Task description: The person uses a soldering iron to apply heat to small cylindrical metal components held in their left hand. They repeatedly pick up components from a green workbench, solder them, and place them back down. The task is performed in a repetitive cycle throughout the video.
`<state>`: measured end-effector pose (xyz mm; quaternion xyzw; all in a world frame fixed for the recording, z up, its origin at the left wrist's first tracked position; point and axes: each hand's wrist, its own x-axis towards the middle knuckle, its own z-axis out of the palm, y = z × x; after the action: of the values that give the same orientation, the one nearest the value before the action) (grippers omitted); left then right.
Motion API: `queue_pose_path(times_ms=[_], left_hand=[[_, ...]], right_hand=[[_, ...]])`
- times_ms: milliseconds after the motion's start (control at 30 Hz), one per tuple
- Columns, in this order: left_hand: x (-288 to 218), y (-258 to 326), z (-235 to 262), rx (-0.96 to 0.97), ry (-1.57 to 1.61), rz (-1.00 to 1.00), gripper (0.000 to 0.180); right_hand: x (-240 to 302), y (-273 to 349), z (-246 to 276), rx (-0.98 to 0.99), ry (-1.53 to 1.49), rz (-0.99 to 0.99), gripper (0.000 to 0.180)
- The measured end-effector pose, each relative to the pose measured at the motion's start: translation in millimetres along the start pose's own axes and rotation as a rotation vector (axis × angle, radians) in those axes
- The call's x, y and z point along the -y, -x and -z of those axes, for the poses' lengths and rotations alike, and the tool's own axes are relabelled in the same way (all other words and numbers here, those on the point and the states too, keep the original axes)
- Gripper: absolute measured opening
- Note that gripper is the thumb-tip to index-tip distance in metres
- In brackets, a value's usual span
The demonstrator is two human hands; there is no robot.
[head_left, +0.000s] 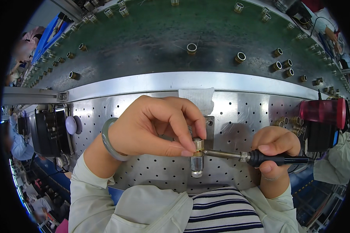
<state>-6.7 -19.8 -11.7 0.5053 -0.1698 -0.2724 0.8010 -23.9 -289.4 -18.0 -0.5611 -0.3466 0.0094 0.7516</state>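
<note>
My left hand (155, 126) pinches a small metal cylinder (198, 144) between thumb and fingers. The cylinder has a brass-coloured band and sits on a shiny round-ended metal post (197, 165); whether the two are joined I cannot tell. A fine wire shows by the left thumb. In my right hand (278, 144) is a soldering iron (229, 155) with a black handle, held level and pointing left. Its tip meets the cylinder's side at the brass band, or lies very close to it. Behind the post stands a metal block (210, 134), partly hidden by my fingers.
A perforated metal worktop (237, 112) lies beneath my hands, with a white cloth (200, 99) at its far edge. Beyond runs a green belt (144, 39) carrying several metal cylinders. A black box (48, 130) stands left; a red-and-black unit (322, 114) and brass cylinders (295, 124) lie right.
</note>
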Motion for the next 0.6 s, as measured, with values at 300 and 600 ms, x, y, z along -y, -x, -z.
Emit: queue_pose_path(times_ms=[300, 600], left_hand=[[-1.5, -1.8, -1.5, -0.001, -0.004, 0.012, 0.017], [-9.1, -5.5, -3.1, -0.016, 0.056, 0.130, 0.022]], right_hand=[[-1.3, -1.4, 5.4, 0.045, 0.015, 0.033, 0.034], [5.0, -1.0, 7.8, 0.042, 0.106, 0.001, 0.032]])
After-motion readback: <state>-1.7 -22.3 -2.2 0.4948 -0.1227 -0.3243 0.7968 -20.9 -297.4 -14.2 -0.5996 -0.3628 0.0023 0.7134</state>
